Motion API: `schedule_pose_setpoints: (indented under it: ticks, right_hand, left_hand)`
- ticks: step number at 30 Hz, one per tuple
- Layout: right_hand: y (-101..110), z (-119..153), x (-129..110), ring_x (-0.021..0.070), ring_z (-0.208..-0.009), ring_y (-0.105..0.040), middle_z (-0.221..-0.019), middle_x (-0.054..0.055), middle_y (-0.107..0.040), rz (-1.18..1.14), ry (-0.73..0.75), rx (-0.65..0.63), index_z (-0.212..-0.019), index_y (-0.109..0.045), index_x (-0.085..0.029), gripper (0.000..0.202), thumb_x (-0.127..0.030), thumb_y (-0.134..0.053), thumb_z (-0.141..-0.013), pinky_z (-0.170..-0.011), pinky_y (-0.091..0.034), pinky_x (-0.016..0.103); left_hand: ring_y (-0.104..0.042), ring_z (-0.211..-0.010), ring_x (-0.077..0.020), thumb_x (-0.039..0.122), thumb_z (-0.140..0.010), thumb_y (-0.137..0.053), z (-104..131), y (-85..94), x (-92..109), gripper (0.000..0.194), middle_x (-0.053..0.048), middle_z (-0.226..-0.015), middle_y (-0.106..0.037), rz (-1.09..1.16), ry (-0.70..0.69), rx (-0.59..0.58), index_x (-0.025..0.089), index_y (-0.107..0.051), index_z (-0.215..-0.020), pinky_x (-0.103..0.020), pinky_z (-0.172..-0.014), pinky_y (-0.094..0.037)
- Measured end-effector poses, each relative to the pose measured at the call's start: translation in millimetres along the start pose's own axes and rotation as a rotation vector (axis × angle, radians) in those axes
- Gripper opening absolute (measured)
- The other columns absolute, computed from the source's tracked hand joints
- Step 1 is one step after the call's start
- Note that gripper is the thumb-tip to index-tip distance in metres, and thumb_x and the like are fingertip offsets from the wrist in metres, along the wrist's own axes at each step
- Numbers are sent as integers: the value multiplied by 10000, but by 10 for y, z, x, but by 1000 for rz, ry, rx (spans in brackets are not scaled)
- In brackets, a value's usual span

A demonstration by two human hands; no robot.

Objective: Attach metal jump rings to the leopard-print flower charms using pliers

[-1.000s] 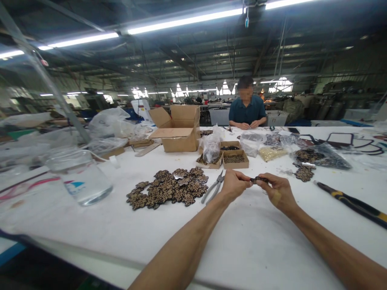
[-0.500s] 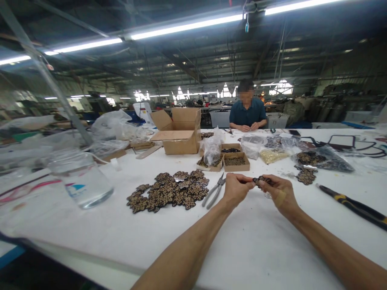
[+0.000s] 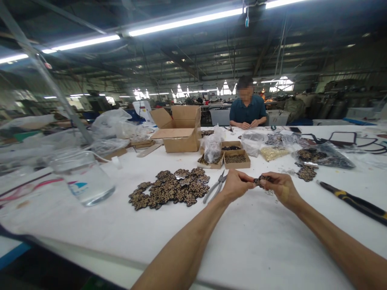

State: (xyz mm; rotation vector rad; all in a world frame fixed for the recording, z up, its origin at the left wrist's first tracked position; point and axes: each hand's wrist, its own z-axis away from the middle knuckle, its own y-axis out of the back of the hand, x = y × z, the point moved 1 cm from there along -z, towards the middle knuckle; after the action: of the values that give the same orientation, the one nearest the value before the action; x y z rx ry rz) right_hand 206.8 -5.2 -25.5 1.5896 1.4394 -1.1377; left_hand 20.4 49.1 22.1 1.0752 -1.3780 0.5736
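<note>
My right hand (image 3: 283, 189) is closed on a small leopard-print patch (image 3: 262, 180) with a dark edge, held just above the table. Against the patch's left side, my left hand (image 3: 238, 185) is closed in a pinch. Something reddish shows at its fingertips, too small to name. Grey-handled pliers (image 3: 214, 187) lie just left of my left hand. Further left is a spread pile of leopard-print patches (image 3: 172, 189). Small clear bits (image 3: 269, 192) lie below the held patch, partly hidden by my right hand.
Small boxes of metal pieces (image 3: 237, 164) stand beyond my hands, beside an open carton (image 3: 181, 145). A water jar (image 3: 87, 185) is at left. Black-and-yellow handled pliers (image 3: 353, 201) and plastic bags (image 3: 332, 156) lie right. A person (image 3: 248, 110) sits opposite.
The view has shifted slightly. Both hands stay together at the patch, with only a small change in the fingers. More of the clear bits shows below my right hand.
</note>
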Motion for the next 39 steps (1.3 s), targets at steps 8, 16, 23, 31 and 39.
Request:
schedule_pose_setpoints:
  ticks: [8,16,23,31,39]
  right_hand:
    - [-20,5,-81,156,-566,-540,-640,22,-648,-7,11,43,-875,-758,-171,353,-467,-847,-704,-534,-450,297]
    - [-11,23,-32,155,-591,-541,-665,20,-659,33,22,49,-904,-759,-181,303,-425,-833,-740,-549,-437,287]
    - [7,-30,121,153,-578,-562,-765,53,-704,-134,-33,79,-943,-751,-163,359,-403,-865,-701,-546,-451,296]
    - [-7,-14,93,147,-586,-573,-737,38,-689,-170,-58,31,-930,-750,-166,321,-361,-873,-707,-569,-471,293]
    - [7,-18,66,149,-572,-574,-733,43,-701,-119,-16,65,-937,-769,-169,328,-368,-877,-700,-536,-469,290]
  left_hand:
    - [-587,-612,-125,291,-727,-745,17,-67,-80,218,-60,-733,-736,-90,-149,27,123,-808,-850,-221,-554,-420]
    - [-591,-604,-125,329,-727,-754,-28,-44,-162,232,-55,-710,-719,-136,-125,33,122,-784,-827,-217,-549,-423]
    - [-624,-671,-135,294,-661,-819,-9,-75,-143,320,-56,-778,-719,78,-149,-42,118,-764,-922,-228,-617,-480]
    - [-571,-564,-105,347,-579,-892,-30,-75,-164,397,-29,-664,-659,315,-81,-97,89,-733,-835,-236,-559,-467]
    - [-560,-529,-112,377,-696,-821,21,-107,-110,317,-29,-602,-654,107,-123,10,94,-749,-820,-233,-539,-448]
